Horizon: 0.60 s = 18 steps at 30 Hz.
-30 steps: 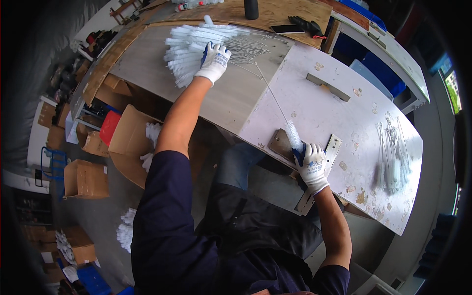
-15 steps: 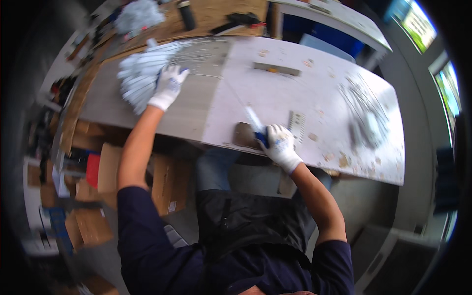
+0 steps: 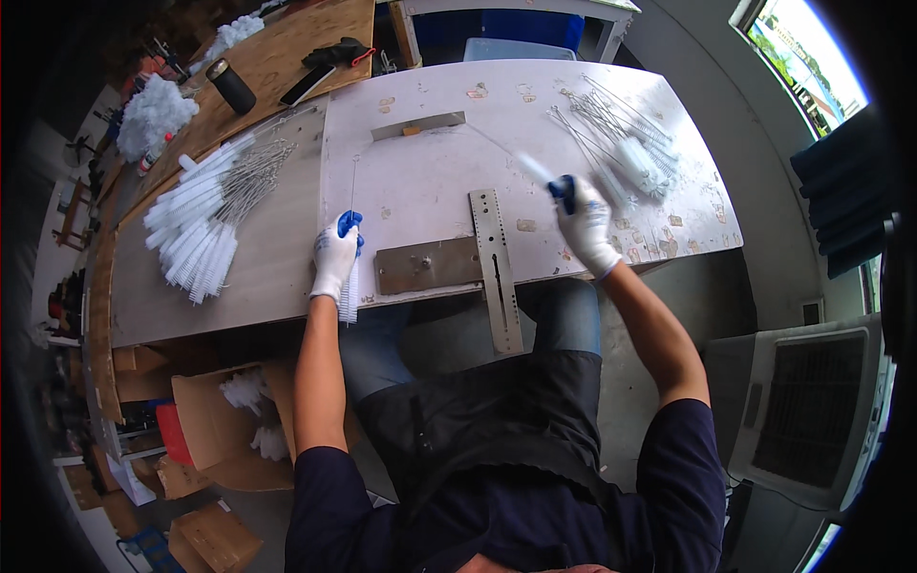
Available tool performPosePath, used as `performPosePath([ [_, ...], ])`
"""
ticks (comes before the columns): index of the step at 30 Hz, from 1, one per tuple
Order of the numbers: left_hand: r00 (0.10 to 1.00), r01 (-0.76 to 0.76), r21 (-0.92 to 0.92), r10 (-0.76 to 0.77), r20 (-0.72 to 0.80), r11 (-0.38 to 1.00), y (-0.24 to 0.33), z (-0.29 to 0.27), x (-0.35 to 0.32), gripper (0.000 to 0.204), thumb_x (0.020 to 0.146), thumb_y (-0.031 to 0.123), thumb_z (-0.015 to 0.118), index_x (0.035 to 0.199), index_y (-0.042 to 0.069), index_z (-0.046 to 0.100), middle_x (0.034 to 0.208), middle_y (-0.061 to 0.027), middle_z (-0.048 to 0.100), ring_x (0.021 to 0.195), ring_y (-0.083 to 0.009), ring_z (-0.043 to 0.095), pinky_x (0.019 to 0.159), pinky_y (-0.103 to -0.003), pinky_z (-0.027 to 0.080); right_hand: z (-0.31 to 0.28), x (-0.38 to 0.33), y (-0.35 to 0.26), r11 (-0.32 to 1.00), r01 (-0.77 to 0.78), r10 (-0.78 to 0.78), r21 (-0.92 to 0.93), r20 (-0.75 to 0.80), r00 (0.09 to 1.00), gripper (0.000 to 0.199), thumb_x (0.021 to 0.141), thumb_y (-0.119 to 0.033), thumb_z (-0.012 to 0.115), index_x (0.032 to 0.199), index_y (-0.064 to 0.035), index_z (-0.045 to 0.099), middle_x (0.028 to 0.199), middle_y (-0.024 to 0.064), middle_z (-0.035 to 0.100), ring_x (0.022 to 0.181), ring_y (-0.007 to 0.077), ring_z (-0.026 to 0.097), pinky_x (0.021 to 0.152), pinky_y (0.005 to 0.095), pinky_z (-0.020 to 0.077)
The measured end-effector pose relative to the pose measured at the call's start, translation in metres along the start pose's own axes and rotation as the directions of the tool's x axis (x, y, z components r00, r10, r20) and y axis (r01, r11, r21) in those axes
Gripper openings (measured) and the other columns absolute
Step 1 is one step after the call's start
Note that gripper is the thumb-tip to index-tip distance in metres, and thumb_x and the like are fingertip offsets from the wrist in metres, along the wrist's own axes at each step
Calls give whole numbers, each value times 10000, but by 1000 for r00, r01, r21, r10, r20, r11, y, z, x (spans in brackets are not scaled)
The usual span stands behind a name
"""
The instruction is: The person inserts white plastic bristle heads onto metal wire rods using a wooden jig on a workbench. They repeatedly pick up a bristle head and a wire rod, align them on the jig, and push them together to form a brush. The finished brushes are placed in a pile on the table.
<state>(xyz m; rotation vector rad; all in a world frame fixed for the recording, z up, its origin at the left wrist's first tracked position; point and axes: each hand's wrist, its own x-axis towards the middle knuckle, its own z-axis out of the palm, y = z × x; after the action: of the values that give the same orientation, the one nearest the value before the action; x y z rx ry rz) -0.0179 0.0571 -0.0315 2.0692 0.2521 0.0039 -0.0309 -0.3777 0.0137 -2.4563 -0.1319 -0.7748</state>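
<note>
My left hand [image 3: 338, 250], in a white glove with blue fingertips, is closed round a bottle brush [image 3: 350, 296]. White bristles hang below the fist and a thin wire stem points up from it. My right hand [image 3: 584, 222], gloved alike, grips a second bottle brush [image 3: 533, 169] above the table's right half, its wire stem slanting up to the left. Left of my left hand lies a fanned pile of brushes [image 3: 202, 224], wire ends toward the upper right. A smaller heap of brushes [image 3: 645, 162] rests at the far right.
A metal plate [image 3: 425, 265] and a perforated metal bar [image 3: 495, 258] sit at the table's front edge, the bar overhanging it. Farther back are a slot with a yellowish piece [image 3: 413, 130], a black bottle [image 3: 230, 87] and a phone [image 3: 308, 85]. An open cardboard box [image 3: 224, 420] stands below left.
My left hand has come away from the left pile with a brush, toward the table's front edge. My right hand has moved right and lifted its brush. The view has shifted.
</note>
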Motion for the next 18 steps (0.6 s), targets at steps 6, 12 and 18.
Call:
performPosePath([
  [6, 996, -47, 92, 54, -77, 995, 17, 13, -9, 308, 956, 136, 591, 1239, 48, 677, 945, -54, 752, 700, -137, 687, 677, -322, 542, -59, 26, 129, 875, -145, 176, -462, 25, 984, 303, 875, -246, 695, 1122, -82, 637, 1029, 163, 684, 972, 372, 668, 826, 473, 532],
  [12, 985, -83, 144, 103, -138, 986, -10, 7, -1, 272, 951, 212, 610, 1169, 91, 720, 835, -64, 739, 681, -146, 694, 646, -332, 538, -64, 36, 115, 791, -139, 94, -596, -105, 990, 423, 891, -343, 708, 1216, -83, 633, 1197, 163, 638, 1074, 377, 629, 907, 478, 508],
  [18, 997, 60, -713, -81, 4, 698, 22, 9, 15, 222, 967, 43, 547, 1106, -3, 715, 770, -63, 673, 643, -137, 624, 593, -289, 520, -18, 0, -5, 970, 237, -239, 57, 36, 970, 274, 842, -167, 747, 1091, -81, 671, 1086, 130, 670, 994, 352, 629, 855, 444, 505],
])
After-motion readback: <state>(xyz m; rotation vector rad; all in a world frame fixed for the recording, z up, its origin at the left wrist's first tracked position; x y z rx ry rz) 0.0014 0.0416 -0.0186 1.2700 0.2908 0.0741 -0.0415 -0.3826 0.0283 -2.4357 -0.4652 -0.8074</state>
